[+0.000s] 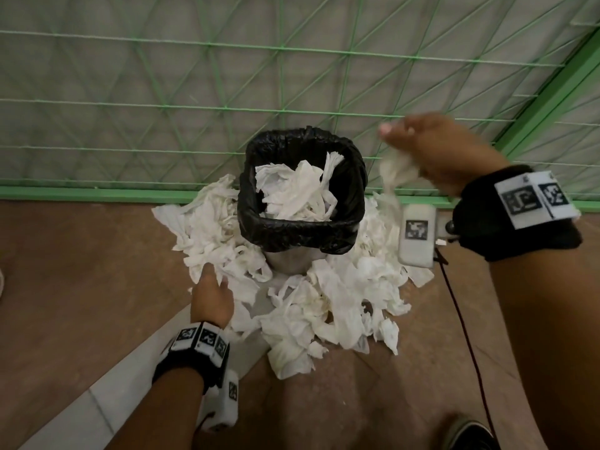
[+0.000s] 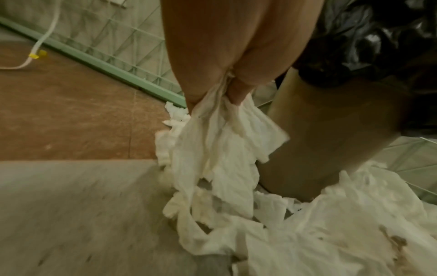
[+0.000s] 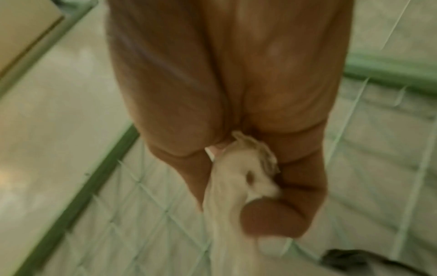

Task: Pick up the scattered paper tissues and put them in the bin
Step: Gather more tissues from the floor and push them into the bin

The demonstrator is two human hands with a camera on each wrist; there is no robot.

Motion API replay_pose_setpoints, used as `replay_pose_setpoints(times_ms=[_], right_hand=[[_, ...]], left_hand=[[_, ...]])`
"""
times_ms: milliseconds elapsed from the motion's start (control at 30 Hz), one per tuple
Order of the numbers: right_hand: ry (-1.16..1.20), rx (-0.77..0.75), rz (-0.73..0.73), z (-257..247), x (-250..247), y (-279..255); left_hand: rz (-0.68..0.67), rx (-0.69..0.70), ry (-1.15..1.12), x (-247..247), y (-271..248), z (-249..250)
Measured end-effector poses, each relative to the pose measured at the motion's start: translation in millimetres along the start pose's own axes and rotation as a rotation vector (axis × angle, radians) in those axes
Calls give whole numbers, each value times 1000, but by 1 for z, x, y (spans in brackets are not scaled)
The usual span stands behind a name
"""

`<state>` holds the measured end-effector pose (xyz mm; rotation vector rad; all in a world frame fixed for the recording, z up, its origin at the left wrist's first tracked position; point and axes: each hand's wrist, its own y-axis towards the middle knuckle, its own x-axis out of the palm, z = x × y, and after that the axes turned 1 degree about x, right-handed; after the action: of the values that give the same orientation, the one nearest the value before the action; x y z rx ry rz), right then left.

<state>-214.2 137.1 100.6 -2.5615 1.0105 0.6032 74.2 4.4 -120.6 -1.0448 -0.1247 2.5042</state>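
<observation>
A small metal bin [image 1: 285,259] lined with a black bag [image 1: 302,227] stands by the green fence, with white tissues [image 1: 293,190] inside. Many crumpled white tissues [image 1: 324,303] lie on the floor around its base. My left hand [image 1: 211,293] reaches into the pile left of the bin and pinches a bunch of tissues [image 2: 224,142] hanging from its fingers [image 2: 238,91]. My right hand [image 1: 435,151] is raised to the right of the bin's rim and grips a tissue [image 1: 397,168], also seen in the blurred right wrist view as a tissue [image 3: 238,179].
A green wire-mesh fence [image 1: 292,92] with a green base rail [image 1: 97,191] runs behind the bin. The floor is brown with a grey strip [image 1: 130,384]. A dark cable [image 1: 467,336] hangs from my right wrist. A shoe [image 1: 470,433] shows at bottom right.
</observation>
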Motion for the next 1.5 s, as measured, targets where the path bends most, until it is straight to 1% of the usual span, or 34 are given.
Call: replay_pose_setpoints(times_ms=[33,133,200,267,300,333,400,433,467,500,567,600,633,667,700,733,767,833,867,900,933,1000,1067,1100,1167,1200,1233,1267,1333,1367,1400,1433,1467,1500], right_hand=[[50,-70,37,-13,4,1],[14,-268,203,-37,26,7],[6,-356,324,-42,46,8],[-65,-429,452,-33,66,11],[-146,-439,441,-22,76,14],[-249,-410,346,-10,85,16],[-402,-275,100,15,99,20],[-413,-236,64,26,102,20],[-386,-227,98,33,103,19],[-323,-233,184,38,102,19],[-167,-212,410,49,95,16],[-105,-176,526,56,91,13],[-61,-113,625,66,88,10],[-33,-16,680,77,85,6],[-30,105,676,92,84,3],[-75,237,591,110,86,0],[-160,364,419,126,92,-4],[-341,537,-52,151,109,-16],[-425,570,-244,159,118,-23],[-522,568,-365,165,128,-31],[-629,538,-423,170,137,-38],[-785,484,-434,178,152,-52],[-831,467,-412,183,160,-62],[-823,463,-396,184,160,-63],[-784,480,-373,181,153,-61],[-755,484,-360,178,148,-59],[-716,496,-342,176,143,-56],[-687,503,-309,173,138,-52],[-645,516,-230,170,127,-43],[-642,512,-178,169,120,-38],[-646,507,-134,165,112,-36],[-620,514,-79,161,102,-31],[-571,521,-31,154,91,-29],[-527,532,-19,148,79,-24]], left_hand=[[17,10,-3,-3,-1,5],[28,54,-57,-15,-4,18],[-50,70,11,-23,-5,27],[-133,103,140,-30,-3,32],[-159,126,225,-33,-2,34],[-158,167,306,-35,-1,33],[-123,215,448,-41,1,35],[-116,219,509,-44,-1,38],[-116,233,561,-46,0,42],[-120,228,569,-47,-1,49],[-119,239,474,-53,1,62],[-135,238,403,-58,5,67],[-159,195,298,-65,10,72],[-156,166,214,-72,15,78],[-155,144,181,-81,19,86],[-168,158,175,-92,21,94],[-170,191,194,-102,22,103],[-148,281,208,-123,22,124],[-138,320,227,-132,21,133],[-130,352,258,-140,20,144],[-118,386,272,-145,17,153],[-65,452,237,-154,10,175],[22,507,178,-160,1,200],[27,503,126,-163,-2,212],[-69,514,-154,-168,-9,232],[-81,537,-280,-170,-9,241],[-58,557,-322,-170,-9,249],[8,589,-276,-169,-8,257],[138,721,-128,-153,-1,271],[143,760,-89,-142,-1,273],[81,758,-69,-128,-5,273],[-16,732,-11,-111,-2,266],[-134,691,90,-93,1,256],[-256,633,218,-76,1,243]])
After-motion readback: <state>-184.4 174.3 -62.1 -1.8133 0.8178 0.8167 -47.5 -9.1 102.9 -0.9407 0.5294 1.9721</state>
